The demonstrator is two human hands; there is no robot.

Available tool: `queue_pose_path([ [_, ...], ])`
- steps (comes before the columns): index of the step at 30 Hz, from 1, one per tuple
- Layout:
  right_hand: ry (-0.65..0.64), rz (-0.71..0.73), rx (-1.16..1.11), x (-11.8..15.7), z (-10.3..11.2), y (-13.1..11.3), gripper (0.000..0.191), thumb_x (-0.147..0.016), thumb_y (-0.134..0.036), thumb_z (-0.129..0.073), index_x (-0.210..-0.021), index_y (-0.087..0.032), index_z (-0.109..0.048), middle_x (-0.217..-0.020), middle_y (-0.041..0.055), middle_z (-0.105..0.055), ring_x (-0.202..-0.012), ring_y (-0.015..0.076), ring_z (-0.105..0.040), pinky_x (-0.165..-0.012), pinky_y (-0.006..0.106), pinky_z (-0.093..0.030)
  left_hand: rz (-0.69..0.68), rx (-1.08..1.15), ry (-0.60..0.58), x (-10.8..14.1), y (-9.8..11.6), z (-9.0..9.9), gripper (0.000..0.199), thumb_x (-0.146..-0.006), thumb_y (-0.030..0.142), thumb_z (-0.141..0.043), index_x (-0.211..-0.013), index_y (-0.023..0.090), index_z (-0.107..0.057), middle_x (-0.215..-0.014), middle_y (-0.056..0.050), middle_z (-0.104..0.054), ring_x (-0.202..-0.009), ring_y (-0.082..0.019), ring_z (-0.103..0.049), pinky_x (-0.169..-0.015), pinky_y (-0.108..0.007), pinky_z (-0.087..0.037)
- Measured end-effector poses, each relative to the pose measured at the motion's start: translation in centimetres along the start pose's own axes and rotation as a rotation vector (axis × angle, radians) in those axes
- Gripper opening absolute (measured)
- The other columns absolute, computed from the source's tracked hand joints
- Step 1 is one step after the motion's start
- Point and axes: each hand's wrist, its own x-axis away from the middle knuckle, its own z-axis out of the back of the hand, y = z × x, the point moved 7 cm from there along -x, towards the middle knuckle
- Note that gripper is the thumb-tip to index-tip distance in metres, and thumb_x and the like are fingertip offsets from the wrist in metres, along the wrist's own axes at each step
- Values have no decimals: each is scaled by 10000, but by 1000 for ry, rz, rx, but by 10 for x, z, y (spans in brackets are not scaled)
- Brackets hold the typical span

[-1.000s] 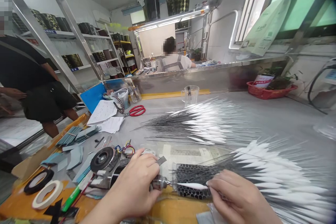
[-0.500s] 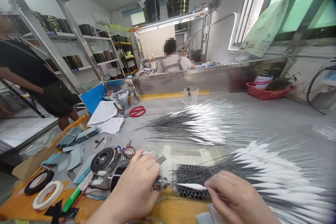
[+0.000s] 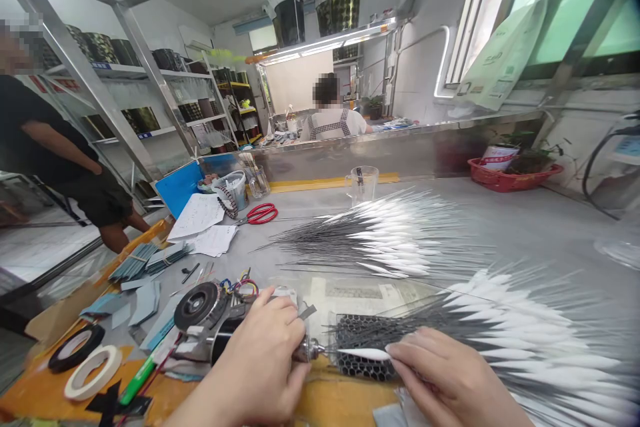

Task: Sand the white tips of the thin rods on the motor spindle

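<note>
My left hand (image 3: pixel 265 353) is wrapped over the black body of a small electric motor (image 3: pixel 223 340), its fingers close to the metal chuck (image 3: pixel 310 349). A grey strip (image 3: pixel 307 312) sticks out beyond the knuckles. The thin stem of a white spindle-shaped fishing float (image 3: pixel 363 353) runs into the chuck. My right hand (image 3: pixel 440 373) pinches the float's other end between thumb and fingers. Below it lies a black honeycomb-patterned rest (image 3: pixel 357 367) with dark stems across it. A pile of similar floats (image 3: pixel 540 340) spreads to the right, and another bundle (image 3: pixel 395 233) lies farther back.
Red-handled scissors (image 3: pixel 261 213), papers (image 3: pixel 197 217) and a glass mug (image 3: pixel 364 183) stand or lie behind. Tape rolls (image 3: pixel 93 373), a green marker (image 3: pixel 137 380) and grey-blue strips (image 3: pixel 145 303) crowd the left. A red basket (image 3: pixel 513 177) is back right. Two other people are beyond the bench.
My right fingertips have shifted slightly left along the float. My left hand stays over the motor. The person at far left has moved a little to the right.
</note>
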Motion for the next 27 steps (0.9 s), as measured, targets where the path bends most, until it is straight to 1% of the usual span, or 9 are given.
queue_pose_path([
  [3,-11,-6,-8,0,-3,2,173,-915,-113,-417,-915,-200,-566,-718,14,-576,-652,148,-527,-568,276,-403,-9,1,17,-1,-2,-2,112,-735,287,-567,-758,224,-477,-903,2,-568,-971,-192,-488,-1114,-466,-129],
  [7,15,-115,10,3,-3,13,167,-920,-153,-414,-830,-207,-545,-674,-5,-551,-621,137,-527,-563,274,-409,3,-19,66,-2,-3,-3,129,-712,197,-555,-736,221,-431,-854,17,-539,-917,-168,-481,-1104,-440,-178],
  [9,36,-157,6,5,-1,17,153,-925,-172,-423,-842,-212,-545,-694,-8,-566,-635,133,-540,-582,274,-423,13,-34,79,-3,-3,-2,137,-703,158,-536,-734,220,-417,-845,18,-528,-901,-162,-476,-1098,-434,-193],
  [11,41,-147,-8,5,1,16,140,-925,-171,-426,-882,-218,-551,-736,-3,-593,-662,133,-558,-598,272,-436,17,-36,86,-3,-2,1,139,-696,160,-536,-748,221,-422,-851,14,-524,-903,-169,-470,-1097,-443,-194],
  [15,18,-77,-3,2,4,7,126,-901,-165,-460,-962,-213,-560,-782,14,-617,-699,147,-578,-606,273,-453,-2,21,67,-2,1,4,161,-712,269,-576,-795,228,-444,-895,1,-530,-957,-200,-467,-1115,-474,-159],
  [18,-2,-64,10,1,3,5,118,-904,-160,-471,-917,-214,-575,-750,13,-608,-675,150,-563,-590,274,-439,-4,44,80,-1,0,5,172,-712,252,-579,-790,228,-427,-914,1,-528,-984,-197,-467,-1124,-461,-152],
  [22,-24,-48,-4,-2,0,4,174,-911,-128,-431,-875,-206,-583,-712,12,-594,-651,143,-544,-576,269,-417,21,23,117,-1,-2,2,163,-699,175,-552,-759,221,-408,-875,5,-512,-938,-183,-456,-1093,-438,-218],
  [25,-22,-55,0,-3,1,2,199,-905,-132,-414,-816,-203,-576,-662,5,-572,-611,135,-527,-539,259,-400,50,-28,118,-2,-1,-2,137,-686,150,-539,-754,218,-441,-864,1,-521,-935,-192,-456,-1068,-455,-239],
  [27,-22,-79,5,-3,1,3,214,-905,-147,-406,-775,-206,-565,-643,-2,-560,-592,133,-520,-525,259,-397,67,-66,99,-3,0,-3,96,-689,167,-543,-704,213,-460,-824,-2,-531,-923,-202,-465,-1056,-477,-240],
])
